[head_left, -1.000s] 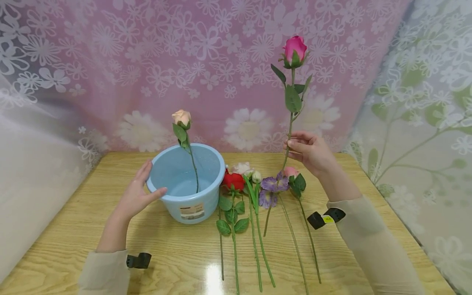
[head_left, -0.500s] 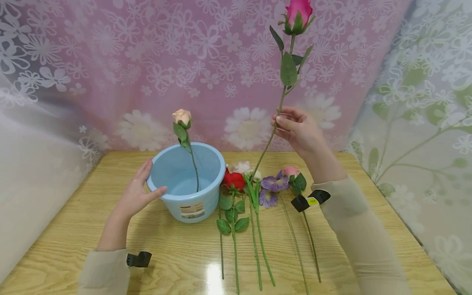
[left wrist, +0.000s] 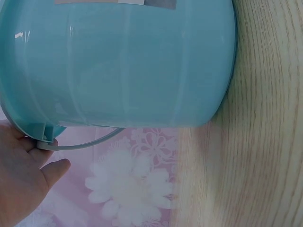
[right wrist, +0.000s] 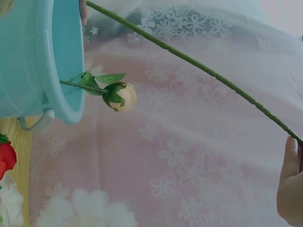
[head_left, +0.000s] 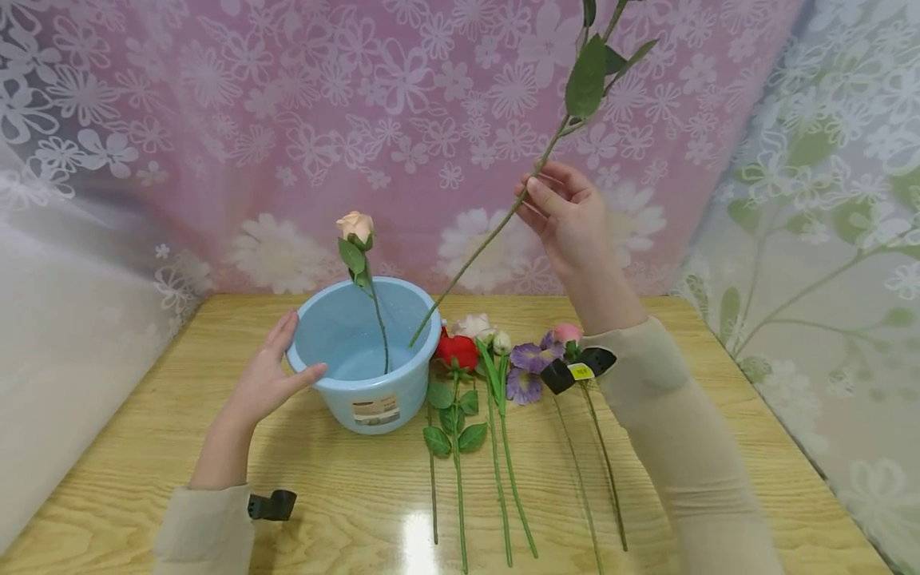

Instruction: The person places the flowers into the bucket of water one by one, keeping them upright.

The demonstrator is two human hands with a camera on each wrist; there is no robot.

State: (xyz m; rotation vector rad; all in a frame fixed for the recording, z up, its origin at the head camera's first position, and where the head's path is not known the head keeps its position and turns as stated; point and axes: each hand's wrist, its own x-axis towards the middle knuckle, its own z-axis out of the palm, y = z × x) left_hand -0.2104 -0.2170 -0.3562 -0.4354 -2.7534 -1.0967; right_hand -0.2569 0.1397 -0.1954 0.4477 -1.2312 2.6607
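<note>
Left hand [head_left: 262,379] sits kinda spread against the blue bucket [head_left: 414,395] while the right hand [head_left: 571,220] has a slanted leafy stem [head_left: 489,239] pinched.

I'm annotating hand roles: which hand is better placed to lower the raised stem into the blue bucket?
The right hand, probably: it pinches the stem, whose lower end appears at the mouth of the bucket. The left hand rests on the rim.

Bucket [head_left: 412,393] on counter [head_left: 345,495], left of loose flowers [head_left: 458,351] laid side by side. Rose [head_left: 355,227] in bucket. Left hand [head_left: 269,374] at bucket's left rim. Right hand [head_left: 570,216] above loose flowers; held stem [head_left: 470,260] slants from it down-left to bucket mouth. Curtain [head_left: 216,120] behind counter.
</note>
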